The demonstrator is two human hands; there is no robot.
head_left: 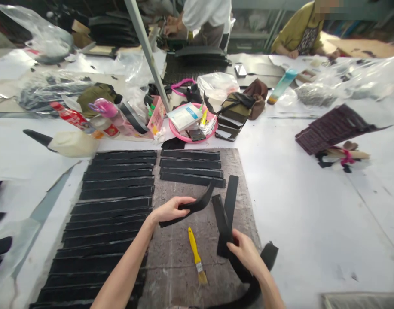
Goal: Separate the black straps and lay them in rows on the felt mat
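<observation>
My left hand (172, 209) pinches a black strip (201, 202) that bends upward at its far end, held over the grey-brown mat (174, 257). On the right of the mat, my right hand (245, 246) closes its thumb and fingers on loose black strips (225, 219) that cross one another. More dark material curls under my right wrist. Between the hands lies a paintbrush (193, 246) with a yellow handle, bristles toward me. Black strips (111, 204) lie in a long column on the mat's left side, and several others (192, 165) lie at its top middle.
Behind the mat stand a pink basket (174, 133) of small items, a red-labelled bottle (71, 116), a pale jug (74, 143) and a dark bag (233, 111). A dark woven piece (335, 126) lies at right. A slanted metal post (148, 51) rises behind. Two people are across the table.
</observation>
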